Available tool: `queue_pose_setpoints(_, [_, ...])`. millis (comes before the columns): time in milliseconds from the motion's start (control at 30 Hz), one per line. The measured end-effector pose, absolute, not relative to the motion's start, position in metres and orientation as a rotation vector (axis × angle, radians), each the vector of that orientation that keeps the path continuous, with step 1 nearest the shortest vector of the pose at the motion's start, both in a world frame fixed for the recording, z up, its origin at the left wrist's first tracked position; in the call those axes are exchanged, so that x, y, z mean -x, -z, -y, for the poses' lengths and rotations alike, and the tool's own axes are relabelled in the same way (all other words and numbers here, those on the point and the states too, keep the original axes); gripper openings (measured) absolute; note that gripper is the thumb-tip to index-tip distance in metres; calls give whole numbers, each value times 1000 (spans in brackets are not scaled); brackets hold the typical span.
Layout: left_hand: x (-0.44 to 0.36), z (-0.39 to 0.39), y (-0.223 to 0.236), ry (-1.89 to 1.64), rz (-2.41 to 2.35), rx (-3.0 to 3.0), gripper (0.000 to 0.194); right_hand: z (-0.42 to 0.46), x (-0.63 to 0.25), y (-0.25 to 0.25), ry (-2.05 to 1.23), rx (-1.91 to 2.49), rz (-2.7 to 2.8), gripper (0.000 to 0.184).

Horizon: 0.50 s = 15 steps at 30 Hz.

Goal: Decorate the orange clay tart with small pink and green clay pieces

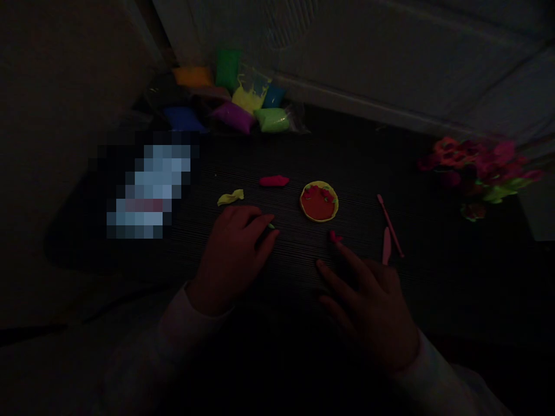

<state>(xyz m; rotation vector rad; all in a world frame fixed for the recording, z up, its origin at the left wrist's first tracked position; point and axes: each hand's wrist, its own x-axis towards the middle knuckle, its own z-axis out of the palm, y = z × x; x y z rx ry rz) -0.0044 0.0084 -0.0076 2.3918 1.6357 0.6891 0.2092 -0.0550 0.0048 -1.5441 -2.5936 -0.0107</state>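
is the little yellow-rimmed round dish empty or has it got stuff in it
Not empty: the yellow-rimmed dish has an orange-red base, with red and green pieces on it along the far and right edges.

On the dark tabletop (295, 157), coloured packets (234, 117) line the far edge's left part; bright flower shapes (483, 164) lie toward the far right corner. Between lie a yellow strip (230, 197), pink stick (274, 181), yellow-rimmed disc (319, 208), red piece (333, 237) and two pink tools (391, 226).
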Motion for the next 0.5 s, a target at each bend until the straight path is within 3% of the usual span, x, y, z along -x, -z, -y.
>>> queue_pose_setpoints(500, [4,-9,9,-709,-1647,-2409,24,54,-207,-5,-6,1541,2566,38])
